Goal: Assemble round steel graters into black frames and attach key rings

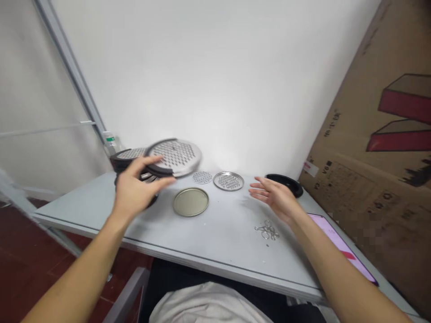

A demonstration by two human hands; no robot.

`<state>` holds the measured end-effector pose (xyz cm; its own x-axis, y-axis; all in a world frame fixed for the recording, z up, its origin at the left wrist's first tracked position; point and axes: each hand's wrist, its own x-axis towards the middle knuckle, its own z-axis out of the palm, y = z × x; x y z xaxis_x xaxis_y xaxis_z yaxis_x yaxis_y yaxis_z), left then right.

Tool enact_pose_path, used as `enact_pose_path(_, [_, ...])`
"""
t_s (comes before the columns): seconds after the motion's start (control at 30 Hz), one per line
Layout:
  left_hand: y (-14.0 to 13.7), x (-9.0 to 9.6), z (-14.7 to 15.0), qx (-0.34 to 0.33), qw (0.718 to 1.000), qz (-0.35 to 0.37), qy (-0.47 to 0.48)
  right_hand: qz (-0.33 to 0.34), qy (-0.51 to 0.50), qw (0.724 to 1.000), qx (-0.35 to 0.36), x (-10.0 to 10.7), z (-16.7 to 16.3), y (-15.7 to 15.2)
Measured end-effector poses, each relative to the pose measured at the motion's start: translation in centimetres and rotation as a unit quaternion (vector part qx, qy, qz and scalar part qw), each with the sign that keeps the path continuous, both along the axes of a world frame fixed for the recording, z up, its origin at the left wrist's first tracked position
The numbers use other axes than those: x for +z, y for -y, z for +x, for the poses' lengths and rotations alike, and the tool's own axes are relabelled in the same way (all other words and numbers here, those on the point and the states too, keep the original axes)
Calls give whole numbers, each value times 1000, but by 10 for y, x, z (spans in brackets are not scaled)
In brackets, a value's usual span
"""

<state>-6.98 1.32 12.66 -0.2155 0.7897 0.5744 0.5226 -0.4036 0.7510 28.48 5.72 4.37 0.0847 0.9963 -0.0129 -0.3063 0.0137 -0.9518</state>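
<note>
My left hand (136,186) grips a round perforated metal disc with a black half rim (180,156), held tilted above the back left of the table and slightly blurred. Under and behind that hand stands a stack of similar black-rimmed discs (129,154), partly hidden. My right hand (274,197) is open over the right side, holding nothing, its fingers stretched leftward. Nearest to it lie a black curved piece (286,183) behind and a small heap of wire rings and clips (267,231) in front.
On the grey table (202,244) lie a plain round lid (191,202), a small perforated disc (202,177) and a rimmed perforated disc (229,181). A phone (340,246) lies at the right, beside a large cardboard box (363,179). A bottle (110,141) stands back left.
</note>
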Motion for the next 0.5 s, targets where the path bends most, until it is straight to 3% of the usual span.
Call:
enact_pose_path(0.07, [14, -27, 29, -73, 995, 26, -58, 54, -10, 993, 102, 7, -21, 13])
enact_pose_path(0.13, [26, -57, 55, -132, 985, 33, -109, 55, -11, 979, 196, 8, -36, 24])
enact_pose_path(0.2, [37, -83, 75, -151, 982, 27, -107, 46, 17, 973, 225, 3, -42, 31])
enact_pose_path(0.27, [44, -101, 86, -166, 984, -12, -63, 32, 56, 977, 202, -4, -40, 33])
enact_pose_path(0.37, [47, -108, 91, -251, 952, -151, 94, 16, 101, 980, 172, -10, -31, 32])
enact_pose_path(0.5, [39, -101, 84, -323, 851, -295, 291, -12, 102, 967, 235, -8, -25, 30])
